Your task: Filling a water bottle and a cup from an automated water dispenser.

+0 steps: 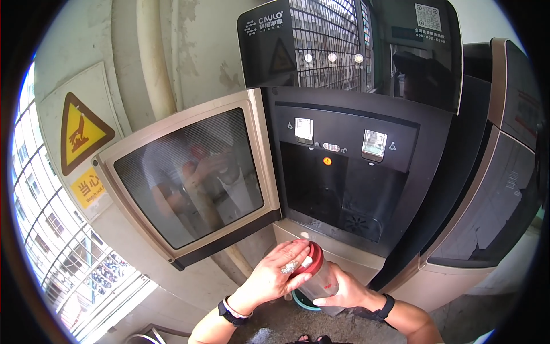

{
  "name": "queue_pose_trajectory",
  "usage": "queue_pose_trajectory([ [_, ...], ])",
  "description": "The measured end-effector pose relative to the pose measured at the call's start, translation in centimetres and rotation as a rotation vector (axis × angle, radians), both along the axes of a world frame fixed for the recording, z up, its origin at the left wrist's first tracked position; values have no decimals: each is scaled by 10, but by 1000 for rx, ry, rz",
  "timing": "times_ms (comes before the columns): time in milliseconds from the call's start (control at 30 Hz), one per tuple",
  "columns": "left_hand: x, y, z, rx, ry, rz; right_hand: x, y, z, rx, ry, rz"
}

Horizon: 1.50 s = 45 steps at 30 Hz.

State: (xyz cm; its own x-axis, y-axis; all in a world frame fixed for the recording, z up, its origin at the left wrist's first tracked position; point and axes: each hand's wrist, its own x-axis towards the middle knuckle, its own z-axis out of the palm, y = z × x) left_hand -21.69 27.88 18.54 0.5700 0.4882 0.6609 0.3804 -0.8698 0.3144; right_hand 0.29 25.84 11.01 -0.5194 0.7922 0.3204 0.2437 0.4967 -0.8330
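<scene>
Red round lid (306, 258), clear plastic bottle (322, 282)

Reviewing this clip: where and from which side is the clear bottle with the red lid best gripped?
Around the clear body below the red lid, from the person's right, where the right hand already wraps the bottle. The left hand covers the lid from above, so the top is taken.

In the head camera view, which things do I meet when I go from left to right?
Yellow warning sign → open glass door → left hand on the red lid → right hand holding the bottle → dispenser's brown side panel.
</scene>
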Motion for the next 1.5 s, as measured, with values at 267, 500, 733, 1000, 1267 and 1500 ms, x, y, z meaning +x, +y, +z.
queue_pose_trajectory([
  [267, 8, -2, -5, 88, 81, -87, 0, -8, -2, 165, 87, -148],
  [500, 47, -7, -44, -659, -766, -318, -2, -3, 20, 236, 253, -165],
  [733, 74, 31, -22, -620, -821, -287, 37, 8, 75, 262, -91, -295],
  [1000, 108, 91, 34, -664, -557, -58, 45, 44, 199, 1052, -855, -756],
  [1267, 128, 108, 52, -599, -339, 71, 47, 48, 210, 1155, -1128, -646],
  [1500, 137, 121, 57, -649, -260, 103, 48, 50, 212, 1125, -1071, -598],
])
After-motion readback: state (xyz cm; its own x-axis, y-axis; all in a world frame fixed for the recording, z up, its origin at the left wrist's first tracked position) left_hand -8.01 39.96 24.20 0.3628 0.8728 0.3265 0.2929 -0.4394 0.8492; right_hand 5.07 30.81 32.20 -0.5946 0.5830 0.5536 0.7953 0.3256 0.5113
